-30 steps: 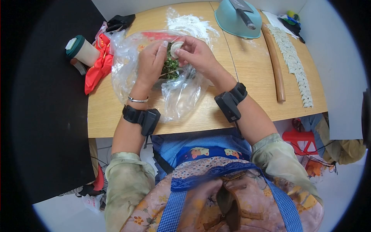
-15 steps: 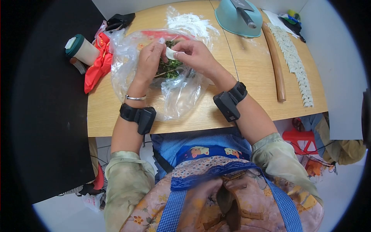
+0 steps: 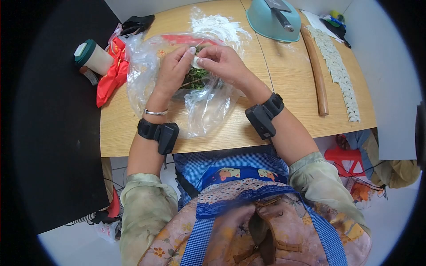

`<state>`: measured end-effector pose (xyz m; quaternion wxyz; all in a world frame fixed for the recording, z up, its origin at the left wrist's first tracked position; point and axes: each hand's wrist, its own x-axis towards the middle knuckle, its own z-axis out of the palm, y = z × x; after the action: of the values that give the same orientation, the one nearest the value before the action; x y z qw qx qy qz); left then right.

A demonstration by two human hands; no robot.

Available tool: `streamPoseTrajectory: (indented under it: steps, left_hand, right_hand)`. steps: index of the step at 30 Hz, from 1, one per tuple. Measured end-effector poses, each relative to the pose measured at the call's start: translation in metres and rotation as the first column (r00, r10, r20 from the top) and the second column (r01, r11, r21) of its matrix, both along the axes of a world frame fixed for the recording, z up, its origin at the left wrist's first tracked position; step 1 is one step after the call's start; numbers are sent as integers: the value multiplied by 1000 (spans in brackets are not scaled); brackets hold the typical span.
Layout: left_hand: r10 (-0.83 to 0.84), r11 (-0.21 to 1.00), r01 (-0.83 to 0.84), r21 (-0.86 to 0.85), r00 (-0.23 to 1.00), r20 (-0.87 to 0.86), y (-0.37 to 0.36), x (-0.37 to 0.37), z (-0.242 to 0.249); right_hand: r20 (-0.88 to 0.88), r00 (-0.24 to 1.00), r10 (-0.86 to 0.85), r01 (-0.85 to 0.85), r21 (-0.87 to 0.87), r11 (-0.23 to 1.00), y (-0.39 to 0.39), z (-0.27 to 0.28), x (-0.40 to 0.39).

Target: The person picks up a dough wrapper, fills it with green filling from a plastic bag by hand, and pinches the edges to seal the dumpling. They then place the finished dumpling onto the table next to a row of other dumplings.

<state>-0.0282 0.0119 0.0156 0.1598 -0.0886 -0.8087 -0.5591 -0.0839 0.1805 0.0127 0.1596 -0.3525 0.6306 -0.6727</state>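
A small white piece of dough [image 3: 196,62] is pinched between my left hand [image 3: 174,68] and my right hand [image 3: 225,65], with the fingertips of both closed on it. Just below the hands lies chopped green filling [image 3: 197,79] in a clear plastic bag [image 3: 206,111]. A thin stick [image 3: 190,83] rests across the filling. Part of the filling is hidden by my hands.
White flour [image 3: 217,27] is spread behind the bag. A teal basin [image 3: 270,22] with a knife on top, a wooden rolling pin [image 3: 316,75] and rows of folded dough pieces [image 3: 336,73] are on the right; a cup [image 3: 95,57] and red bag [image 3: 113,75] on the left.
The fingers of both hands have shifted slightly around the dough piece, and a bit more of the green filling shows beneath them.
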Motion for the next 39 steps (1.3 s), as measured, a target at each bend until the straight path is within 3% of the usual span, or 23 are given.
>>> streamPoseTrajectory:
  steps: [2, 5, 14, 15, 17, 26, 29, 34, 39]
  left_hand:
    - [-23, 986, 12, 168, 998, 66, -4, 1, -2]
    - [-9, 982, -4, 190, 998, 68, 1, 2, 2]
    - [-36, 999, 36, -2, 999, -29, 2, 2, 2]
    - [-37, 999, 37, -2, 999, -29, 3, 3, 2]
    - [-32, 985, 23, 173, 998, 52, 4, 6, 3]
    - [-66, 998, 66, 23, 998, -11, 4, 1, 0]
    - [-90, 991, 87, 106, 996, 18, 5, 3, 2]
    - [-132, 987, 126, 104, 990, 49, 2, 3, 1]
    - [-142, 990, 141, 31, 989, 40, 3, 3, 2]
  right_hand:
    - [-3, 1000, 4, -4, 14, 1000, 0, 1, 1]
    - [86, 995, 48, -42, -75, 996, 0, -1, -1]
    - [121, 988, 97, -86, -93, 992, 1, 1, -1]
    - [141, 985, 96, -84, -88, 993, 1, 2, 0]
    - [161, 982, 94, -82, -82, 993, 1, 4, 1]
    - [209, 973, 98, -69, -142, 987, 2, 3, 0]
    - [185, 976, 116, -94, -121, 988, 1, 3, -1]
    - [-20, 999, -40, 35, -191, 981, -6, -5, -4]
    - [96, 995, -18, 35, -177, 984, 0, 1, -3]
